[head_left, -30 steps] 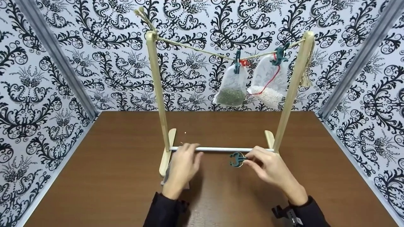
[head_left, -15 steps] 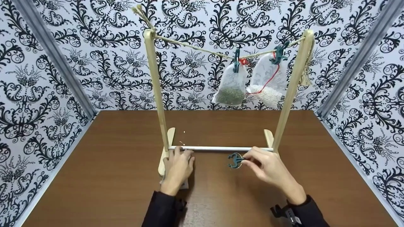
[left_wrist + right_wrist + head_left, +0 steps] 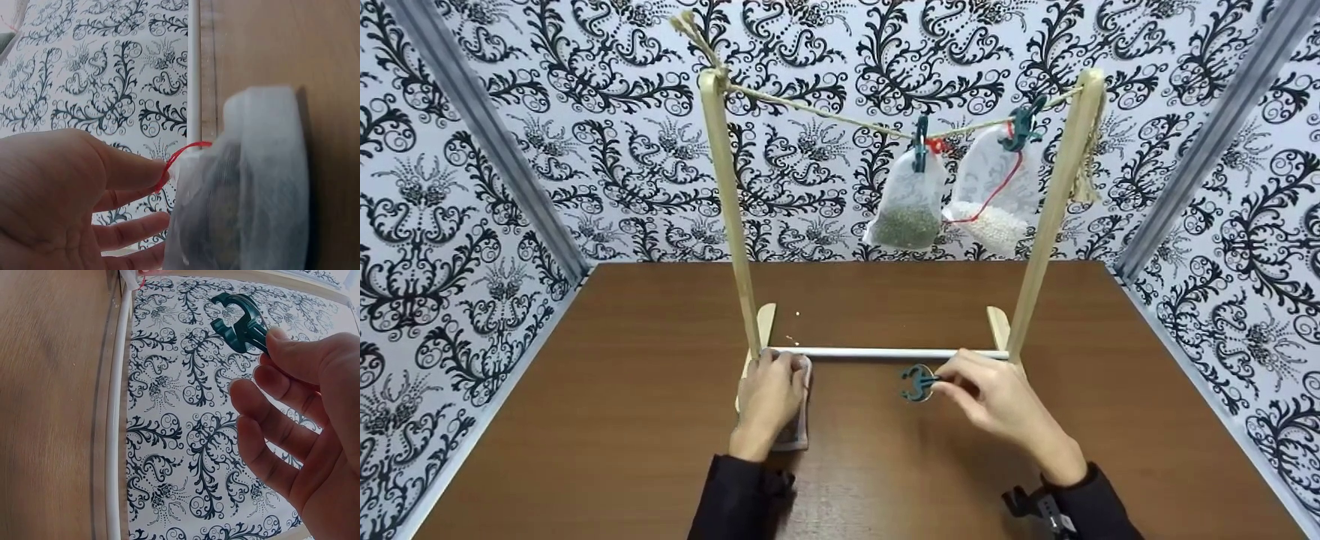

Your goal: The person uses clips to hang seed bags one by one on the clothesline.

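Observation:
By the stand's left foot, my left hand (image 3: 769, 401) reaches down over a sheer drawstring bag (image 3: 795, 437) on the table. The left wrist view shows the thumb and index finger pinching the bag's red drawstring (image 3: 183, 149), the other fingers spread beside the pale bag (image 3: 273, 180). What the bag holds looks dark through the fabric. My right hand (image 3: 997, 397) pinches a dark green clothespin (image 3: 916, 383) by its handle end, in front of the white bar. In the right wrist view the clothespin's (image 3: 241, 323) curved jaws point away from the fingers.
A wooden stand (image 3: 731, 217) carries a sagging rope (image 3: 821, 114). Two mesh bags hang from it by green clothespins, one with green contents (image 3: 911, 225), one with white (image 3: 997, 225). A white bar (image 3: 885, 353) joins the posts low down. Small pale crumbs (image 3: 796, 342) lie behind it.
My left hand has come down and left onto the bag and now pinches its drawstring; more of the bag shows beside it. The right hand keeps the clothespin nearly still.

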`<state>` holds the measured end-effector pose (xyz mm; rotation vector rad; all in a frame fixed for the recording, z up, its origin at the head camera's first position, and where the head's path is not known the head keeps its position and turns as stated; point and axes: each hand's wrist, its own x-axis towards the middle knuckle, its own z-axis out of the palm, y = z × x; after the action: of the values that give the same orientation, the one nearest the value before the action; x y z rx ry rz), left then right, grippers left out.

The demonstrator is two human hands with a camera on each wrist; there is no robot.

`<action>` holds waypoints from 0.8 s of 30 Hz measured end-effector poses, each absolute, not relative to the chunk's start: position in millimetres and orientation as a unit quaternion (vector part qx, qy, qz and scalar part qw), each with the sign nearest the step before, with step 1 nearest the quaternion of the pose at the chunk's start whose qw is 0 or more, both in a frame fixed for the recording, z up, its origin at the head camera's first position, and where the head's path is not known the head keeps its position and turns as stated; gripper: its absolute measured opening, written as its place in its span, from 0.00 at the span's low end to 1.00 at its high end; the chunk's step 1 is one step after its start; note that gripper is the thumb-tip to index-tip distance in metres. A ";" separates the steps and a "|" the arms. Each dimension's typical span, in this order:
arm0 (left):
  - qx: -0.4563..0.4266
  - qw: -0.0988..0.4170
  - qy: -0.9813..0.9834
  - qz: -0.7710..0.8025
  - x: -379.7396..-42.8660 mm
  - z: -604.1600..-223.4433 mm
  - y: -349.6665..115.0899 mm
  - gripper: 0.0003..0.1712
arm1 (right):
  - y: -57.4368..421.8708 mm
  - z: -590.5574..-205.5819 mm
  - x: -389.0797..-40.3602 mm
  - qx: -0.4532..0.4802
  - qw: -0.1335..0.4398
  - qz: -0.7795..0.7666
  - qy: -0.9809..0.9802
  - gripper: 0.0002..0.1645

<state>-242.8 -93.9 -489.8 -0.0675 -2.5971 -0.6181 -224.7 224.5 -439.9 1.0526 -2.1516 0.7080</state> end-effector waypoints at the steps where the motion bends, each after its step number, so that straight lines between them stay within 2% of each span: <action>1: -0.021 0.231 -0.945 -0.230 -243.6 -489.8 -95.8 0.05 | 224.5 -439.8 -224.5 0.398 0.314 0.267 -0.820 0.11; 8: 0.012 0.184 -0.946 -0.267 -246.0 -489.5 -106.8 0.15 | 224.3 -439.7 -223.2 0.382 0.298 0.258 -0.836 0.08; 19: 0.033 0.143 -0.952 -0.269 -245.7 -488.5 -112.5 0.19 | 224.1 -439.0 -222.5 0.379 0.298 0.251 -0.840 0.09; 24: 0.036 0.110 -0.952 -0.284 -245.9 -486.9 -116.2 0.24 | 223.1 -438.8 -221.5 0.380 0.299 0.255 -0.837 0.09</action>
<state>-245.9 -116.2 -486.9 0.1048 -2.7980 -0.8360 -221.5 223.1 -438.8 1.0092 -2.2231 0.6771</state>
